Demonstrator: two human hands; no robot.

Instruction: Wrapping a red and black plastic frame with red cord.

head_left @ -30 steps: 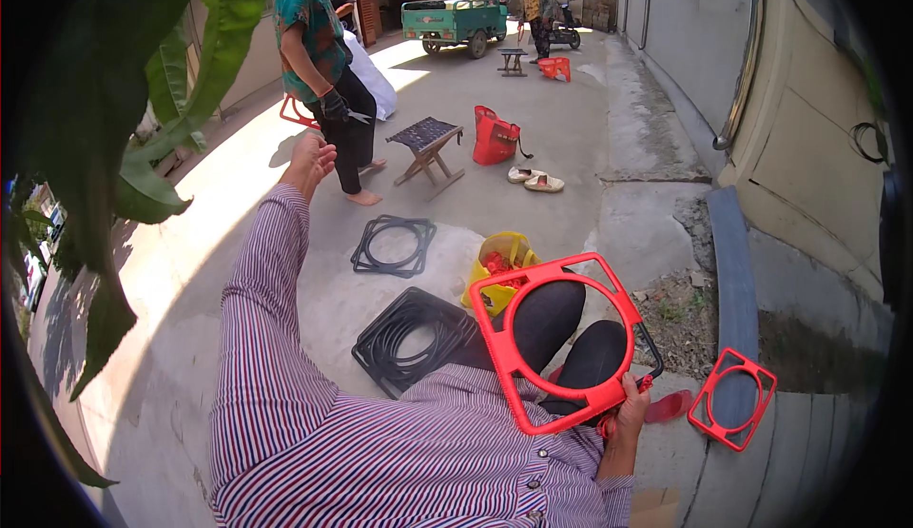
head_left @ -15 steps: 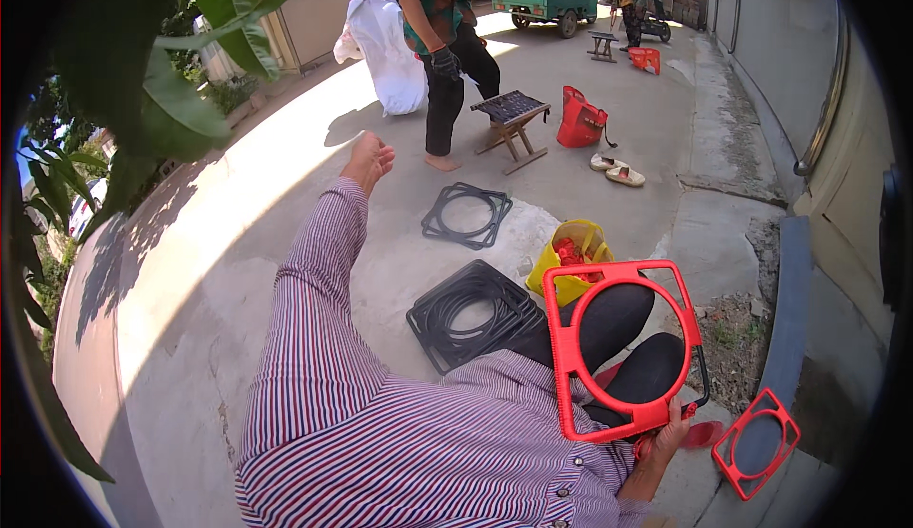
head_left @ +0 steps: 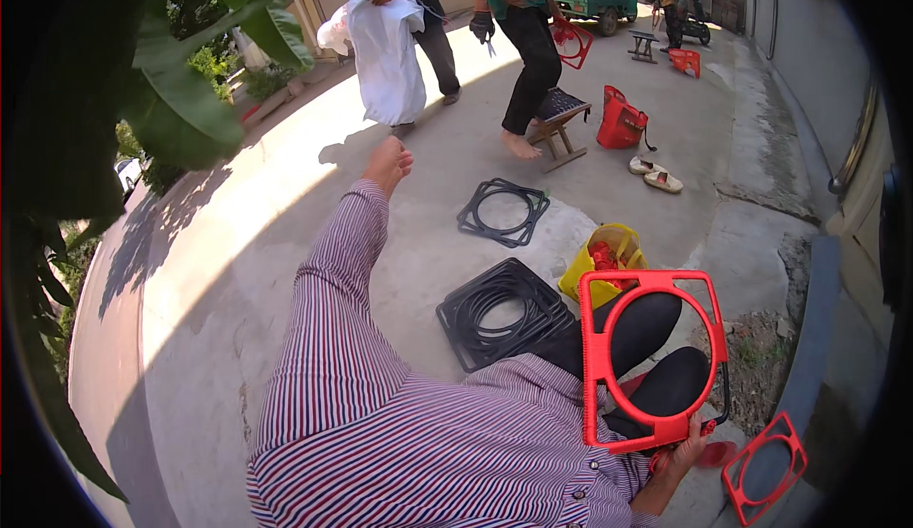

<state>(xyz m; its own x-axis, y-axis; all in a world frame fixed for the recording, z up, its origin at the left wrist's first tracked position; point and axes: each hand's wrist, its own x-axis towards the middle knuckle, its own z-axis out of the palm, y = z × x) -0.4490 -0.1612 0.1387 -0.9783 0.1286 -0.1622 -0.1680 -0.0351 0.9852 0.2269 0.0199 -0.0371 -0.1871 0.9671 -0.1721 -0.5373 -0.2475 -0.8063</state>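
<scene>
My right hand point(head_left: 683, 452) grips the lower edge of a square red frame point(head_left: 593, 376) with a round opening, upright above my bent knees. Red strip covers most of this frame; bare black shows at its lower right corner. Out ahead to the left, my left hand point(head_left: 388, 164) is raised at arm's length, fingers curled closed; anything inside them is hidden. A stack of black frames point(head_left: 461, 328) lies on the ground beside my legs, with more black framing point(head_left: 473, 200) beyond it. Past my knees stands a yellow bag point(head_left: 580, 266) holding red material point(head_left: 605, 258).
Another red frame point(head_left: 753, 445) lies at lower right. Ahead are a folding stool point(head_left: 561, 133), a red bag point(head_left: 621, 122) and pale shoes point(head_left: 656, 176). One person holds a white sack point(head_left: 390, 71); another carries scissors and a red frame point(head_left: 573, 45). Leaves point(head_left: 181, 100) hang at upper left.
The view has turned left, so the scene sits further right. The person beside the stool has stepped, now showing scissors and a red frame. My right hand keeps its grip; my left stays extended.
</scene>
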